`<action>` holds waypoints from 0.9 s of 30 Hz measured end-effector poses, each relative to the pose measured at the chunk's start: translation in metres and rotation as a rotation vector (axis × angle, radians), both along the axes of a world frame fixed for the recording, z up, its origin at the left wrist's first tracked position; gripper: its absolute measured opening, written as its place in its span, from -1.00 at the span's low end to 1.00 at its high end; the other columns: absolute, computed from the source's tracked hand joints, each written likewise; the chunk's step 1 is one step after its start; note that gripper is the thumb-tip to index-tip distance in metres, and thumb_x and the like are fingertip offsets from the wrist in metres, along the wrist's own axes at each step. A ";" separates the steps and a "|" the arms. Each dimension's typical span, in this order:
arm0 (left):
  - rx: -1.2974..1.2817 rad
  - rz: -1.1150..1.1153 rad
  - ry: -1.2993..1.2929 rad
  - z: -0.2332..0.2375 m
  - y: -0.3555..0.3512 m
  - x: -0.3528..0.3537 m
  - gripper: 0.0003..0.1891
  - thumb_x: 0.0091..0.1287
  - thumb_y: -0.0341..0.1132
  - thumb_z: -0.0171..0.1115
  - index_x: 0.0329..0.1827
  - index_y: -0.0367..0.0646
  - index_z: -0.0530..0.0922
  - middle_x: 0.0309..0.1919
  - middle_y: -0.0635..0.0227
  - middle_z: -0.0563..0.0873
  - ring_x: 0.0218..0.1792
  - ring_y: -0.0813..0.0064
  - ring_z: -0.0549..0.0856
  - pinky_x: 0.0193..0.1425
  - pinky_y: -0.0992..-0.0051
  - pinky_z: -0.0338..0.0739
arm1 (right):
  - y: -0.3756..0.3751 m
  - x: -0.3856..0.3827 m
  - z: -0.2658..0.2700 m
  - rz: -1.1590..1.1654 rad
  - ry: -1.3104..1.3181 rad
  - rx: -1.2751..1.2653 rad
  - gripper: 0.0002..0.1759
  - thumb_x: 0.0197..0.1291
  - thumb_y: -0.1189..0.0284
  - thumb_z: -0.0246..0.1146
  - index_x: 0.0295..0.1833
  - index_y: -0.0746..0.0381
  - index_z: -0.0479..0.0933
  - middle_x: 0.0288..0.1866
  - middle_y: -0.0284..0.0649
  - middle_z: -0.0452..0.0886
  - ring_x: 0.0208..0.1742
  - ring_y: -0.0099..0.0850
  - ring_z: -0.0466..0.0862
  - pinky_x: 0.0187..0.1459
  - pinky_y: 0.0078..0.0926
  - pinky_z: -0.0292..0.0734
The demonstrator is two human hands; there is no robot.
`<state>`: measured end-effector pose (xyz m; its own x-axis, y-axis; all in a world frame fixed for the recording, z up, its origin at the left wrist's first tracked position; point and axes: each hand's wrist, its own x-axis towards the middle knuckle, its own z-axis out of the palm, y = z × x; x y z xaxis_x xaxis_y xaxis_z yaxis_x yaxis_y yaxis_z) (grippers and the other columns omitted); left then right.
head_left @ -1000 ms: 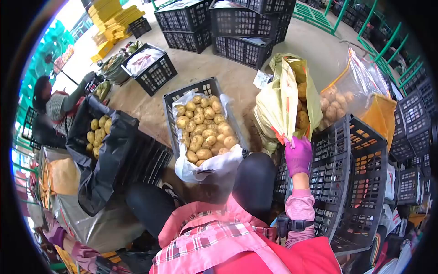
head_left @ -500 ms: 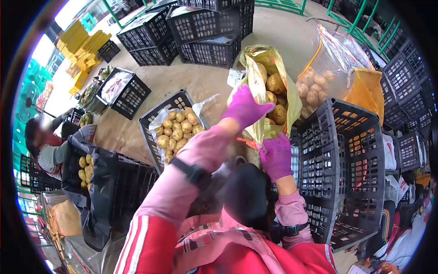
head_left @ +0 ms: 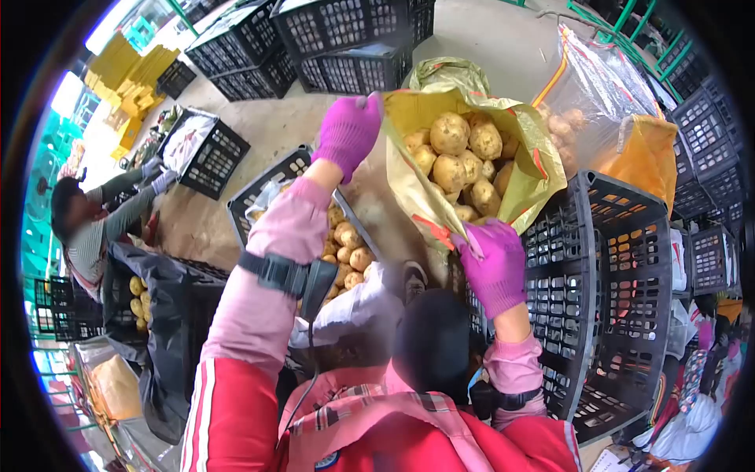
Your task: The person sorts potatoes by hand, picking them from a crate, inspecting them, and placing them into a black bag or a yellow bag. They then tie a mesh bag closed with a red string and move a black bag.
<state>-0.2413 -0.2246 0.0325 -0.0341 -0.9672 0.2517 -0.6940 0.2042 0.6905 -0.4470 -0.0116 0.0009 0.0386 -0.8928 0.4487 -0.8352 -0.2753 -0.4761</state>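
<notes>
A yellow woven sack (head_left: pixel 409 185) stands in front of me with its mouth spread wide, and large potatoes (head_left: pixel 469 164) show inside. My left hand (head_left: pixel 350 135), in a purple knit glove, pinches the sack's rim at its left corner. At the near side, my right hand (head_left: pixel 495 263), gloved the same way, is closed on the rim beside a red-orange strip. Below my left forearm, a black crate (head_left: pixel 267 177) holds more potatoes (head_left: pixel 346 250), partly covered by the arm.
Black plastic crates (head_left: pixel 562 275) stand close on my right. Behind them are a clear bag of potatoes (head_left: pixel 562 130) and an orange sack (head_left: pixel 641 161). More crates (head_left: pixel 346 39) are stacked ahead. A co-worker (head_left: pixel 98 228) on the left reaches toward a lined crate (head_left: pixel 208 153).
My left hand has moved left and up, drawing the sack's rim outward, so its mouth is wider and more potatoes show. My right hand stays on the near rim, slightly farther right.
</notes>
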 end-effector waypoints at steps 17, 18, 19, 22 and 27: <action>0.286 0.008 0.062 -0.094 0.219 0.227 -0.69 0.32 -0.10 0.21 -0.12 -0.15 0.71 -0.25 0.06 0.77 -0.18 0.00 0.74 -0.02 0.13 0.59 | -0.055 0.003 0.023 0.098 0.498 0.439 -0.50 0.34 0.12 0.22 0.22 0.25 0.56 0.01 0.10 0.71 -0.03 -0.09 0.73 0.02 -0.22 0.59; 0.229 0.026 0.134 -0.093 0.222 0.244 -0.67 0.33 -0.09 0.20 -0.09 -0.16 0.71 -0.23 0.05 0.77 -0.17 -0.03 0.73 -0.01 0.12 0.59 | -0.061 0.003 0.006 0.167 0.348 0.476 -0.53 0.35 0.23 0.19 0.18 0.39 0.55 0.01 0.13 0.70 -0.01 -0.10 0.71 0.07 -0.25 0.56; 0.115 0.088 0.089 -0.098 0.226 0.258 -0.67 0.34 -0.10 0.20 -0.06 -0.15 0.70 -0.20 0.05 0.77 -0.20 0.01 0.73 -0.04 0.15 0.60 | -0.056 -0.015 -0.001 0.191 0.200 0.503 -0.56 0.36 0.34 0.17 0.14 0.53 0.54 0.01 0.16 0.68 0.01 -0.10 0.69 0.12 -0.27 0.53; 0.171 0.070 0.340 -0.093 0.234 0.295 -0.73 0.47 -0.22 0.18 0.01 -0.23 0.67 -0.33 0.39 0.73 -0.32 0.55 0.66 -0.19 0.42 0.58 | -0.005 -0.003 0.031 0.027 0.132 0.393 -0.64 0.29 0.41 0.22 0.04 0.48 0.62 -0.05 0.02 0.73 -0.03 -0.19 0.71 0.07 -0.31 0.57; 0.374 0.099 0.381 -0.121 0.233 0.319 -0.73 0.45 -0.28 0.21 0.03 -0.31 0.65 -0.15 0.20 0.76 -0.10 0.49 0.71 0.07 0.47 0.56 | -0.015 0.003 0.005 -0.155 0.281 0.237 -0.72 0.24 0.29 0.27 0.00 0.13 0.71 -0.09 -0.04 0.72 -0.05 -0.03 0.70 0.02 -0.14 0.59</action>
